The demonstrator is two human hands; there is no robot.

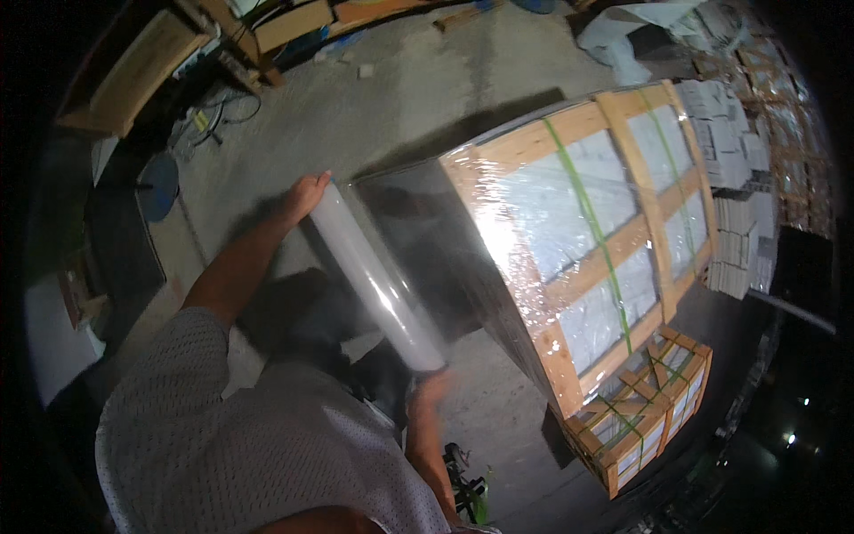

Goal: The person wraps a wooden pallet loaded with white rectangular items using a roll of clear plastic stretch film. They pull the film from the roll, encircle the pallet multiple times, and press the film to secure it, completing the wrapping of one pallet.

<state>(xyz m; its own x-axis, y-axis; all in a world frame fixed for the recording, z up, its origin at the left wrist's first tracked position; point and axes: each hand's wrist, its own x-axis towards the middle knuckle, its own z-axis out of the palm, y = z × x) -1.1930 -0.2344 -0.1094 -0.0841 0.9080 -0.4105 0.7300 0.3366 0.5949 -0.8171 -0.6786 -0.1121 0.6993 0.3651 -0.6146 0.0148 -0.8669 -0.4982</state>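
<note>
A long roll of clear stretch film is held slantwise between my two hands. My left hand is closed around its far end, and my right hand, somewhat blurred, grips the near end. From the roll a sheet of film runs to the large wooden crate on the right. Shiny film covers the crate's top, over its wooden slats, pale panels and green straps. The roll is apart from the crate's near side.
A smaller wooden crate with green straps stands beyond the large one at the lower right. Stacked white packages are behind it. Wooden shelving lines the far side, and a round dark blue object stands at the left. The floor is concrete.
</note>
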